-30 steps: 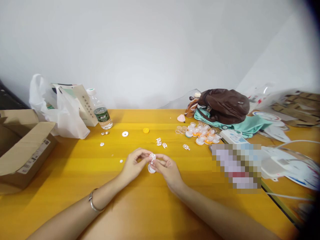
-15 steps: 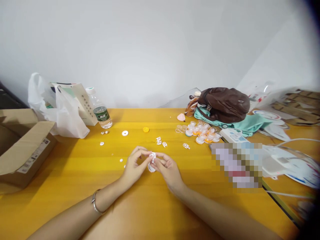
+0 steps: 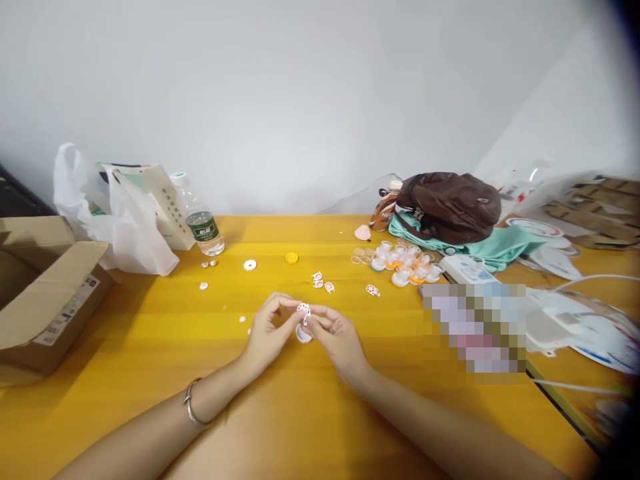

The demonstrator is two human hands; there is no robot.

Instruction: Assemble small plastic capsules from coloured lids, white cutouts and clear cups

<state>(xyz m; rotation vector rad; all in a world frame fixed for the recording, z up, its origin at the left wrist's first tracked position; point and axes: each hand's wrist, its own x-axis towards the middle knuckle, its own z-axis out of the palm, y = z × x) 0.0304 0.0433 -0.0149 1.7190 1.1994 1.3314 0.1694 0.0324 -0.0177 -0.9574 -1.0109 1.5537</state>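
Cardboard box point(image 3: 45, 293), white bag point(image 3: 120, 220), water bottle point(image 3: 200, 223) — brown backpack point(image 3: 450, 207) far right.

You can't read any text here. The bottle point(image 3: 199, 217) has a dark green label with white marks too small to make out, the box point(image 3: 47, 293) has a blurred white sticker, and the paper bag point(image 3: 167, 203) shows a column of illegible characters.

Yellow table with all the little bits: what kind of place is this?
Probably a small hand-assembly workspace: small white plastic pieces lie scattered on the yellow table, finished capsules sit in a cluster, and an open cardboard box waits at the side.
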